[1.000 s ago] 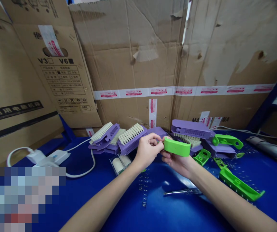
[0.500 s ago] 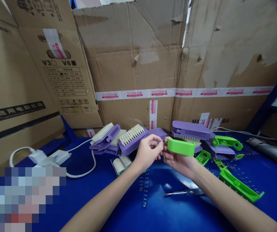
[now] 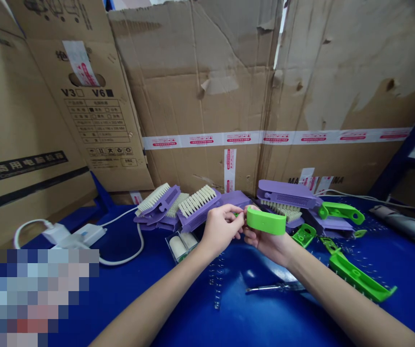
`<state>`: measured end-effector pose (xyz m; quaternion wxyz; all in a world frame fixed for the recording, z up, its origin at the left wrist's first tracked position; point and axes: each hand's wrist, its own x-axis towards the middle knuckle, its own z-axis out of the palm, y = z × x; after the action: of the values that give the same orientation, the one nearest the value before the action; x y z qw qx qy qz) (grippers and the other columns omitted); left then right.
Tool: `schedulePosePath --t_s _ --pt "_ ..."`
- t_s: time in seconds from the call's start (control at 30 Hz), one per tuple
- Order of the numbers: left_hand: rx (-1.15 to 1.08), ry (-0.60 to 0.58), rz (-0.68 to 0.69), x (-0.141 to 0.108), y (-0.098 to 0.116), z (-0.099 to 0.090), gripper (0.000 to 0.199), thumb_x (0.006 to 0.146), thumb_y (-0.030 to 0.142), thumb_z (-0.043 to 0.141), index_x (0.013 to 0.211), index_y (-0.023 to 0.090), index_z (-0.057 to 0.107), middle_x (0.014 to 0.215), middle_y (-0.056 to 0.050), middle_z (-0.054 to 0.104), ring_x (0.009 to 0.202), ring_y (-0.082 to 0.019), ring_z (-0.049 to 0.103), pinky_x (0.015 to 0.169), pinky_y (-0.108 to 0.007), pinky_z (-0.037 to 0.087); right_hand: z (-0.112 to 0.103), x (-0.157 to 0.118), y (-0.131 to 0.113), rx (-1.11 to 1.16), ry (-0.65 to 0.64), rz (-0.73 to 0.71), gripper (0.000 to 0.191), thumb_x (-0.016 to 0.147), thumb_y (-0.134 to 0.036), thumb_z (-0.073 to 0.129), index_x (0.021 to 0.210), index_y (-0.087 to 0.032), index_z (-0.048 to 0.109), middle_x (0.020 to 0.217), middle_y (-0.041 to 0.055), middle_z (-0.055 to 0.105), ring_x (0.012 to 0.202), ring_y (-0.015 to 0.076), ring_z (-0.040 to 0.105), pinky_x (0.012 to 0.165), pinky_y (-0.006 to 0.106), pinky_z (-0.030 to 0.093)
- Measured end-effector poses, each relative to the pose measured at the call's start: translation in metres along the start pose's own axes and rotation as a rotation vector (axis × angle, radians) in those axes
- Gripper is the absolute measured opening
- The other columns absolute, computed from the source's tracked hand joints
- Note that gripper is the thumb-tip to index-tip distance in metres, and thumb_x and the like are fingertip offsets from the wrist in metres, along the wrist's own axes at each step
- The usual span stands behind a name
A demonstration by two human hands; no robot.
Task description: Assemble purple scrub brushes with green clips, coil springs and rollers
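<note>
Blue surface (image 3: 250, 323): right hand (image 3: 270, 246) clamped on green piece (image 3: 266, 221), long axis sideways; left hand (image 3: 220, 227) just leftward, fingertips together, contents unclear.

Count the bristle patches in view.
4: leftmost patch, half-hidden patch beside it, another patch near the left hand, rightmost patch under a purple body. Others may be hidden.

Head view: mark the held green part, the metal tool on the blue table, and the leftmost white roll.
Held green part (image 3: 266, 221): head view, on its smooth outer face.
Metal tool (image 3: 268, 289): head view, on its slim shaft.
Leftmost white roll (image 3: 177, 246): head view, on its curved side.
</note>
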<state>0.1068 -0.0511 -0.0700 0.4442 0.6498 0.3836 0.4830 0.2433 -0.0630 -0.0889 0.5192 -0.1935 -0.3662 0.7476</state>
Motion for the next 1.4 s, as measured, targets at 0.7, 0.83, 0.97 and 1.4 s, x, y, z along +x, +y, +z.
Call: schedulePosePath --t_s 0.7,0.83,0.97,1.4 --pt "-0.068 0.049 0.050 0.000 -0.003 0.003 0.014 0.071 0.027 0.060 0.069 0.014 0.054 0.048 0.005 0.052 0.036 -0.007 0.049 0.037 -0.017 0.037 0.009 -0.001 0.002 -0.006 0.046 0.001 0.019 0.070 -0.025 0.068 0.073 -0.019 0.050 0.057 -0.0052 0.051 0.045 0.0067 0.046 0.043 0.018 0.033" --pt "-0.077 0.047 0.047 0.000 -0.005 0.003 0.014 0.071 0.027 0.060 0.069 0.014 0.054 0.048 0.005 0.052 0.036 -0.007 0.048 0.037 -0.017 0.037 0.008 -0.001 0.002 0.004 0.057 0.012 0.018 0.069 -0.022 0.068 0.075 -0.020 0.051 0.056 -0.0048 0.053 0.045 0.0069 0.046 0.043 0.018 0.033" --pt "-0.084 0.046 0.048 0.000 -0.006 0.003 0.013 0.071 0.026 0.059 0.069 0.014 0.054 0.048 0.005 0.052 0.036 -0.007 0.048 0.037 -0.017 0.037 0.009 -0.001 0.002 0.009 0.054 0.017 0.018 0.069 -0.024 0.068 0.072 -0.019 0.051 0.058 -0.0039 0.054 0.045 0.0069 0.046 0.043 0.018 0.034" --pt "-0.199 0.026 0.030 0.000 -0.011 0.002 0.014 0.073 0.028 0.059 0.073 0.015 0.053 0.049 0.005 0.055 0.033 -0.007 0.049 0.035 -0.017 0.039 0.005 0.000 -0.002 0.079 0.005 0.043 0.013 0.069 -0.019 0.068 0.078 -0.019 0.059 0.062 -0.0027 0.057 0.045 0.0049 0.043 0.042 0.016 0.033"
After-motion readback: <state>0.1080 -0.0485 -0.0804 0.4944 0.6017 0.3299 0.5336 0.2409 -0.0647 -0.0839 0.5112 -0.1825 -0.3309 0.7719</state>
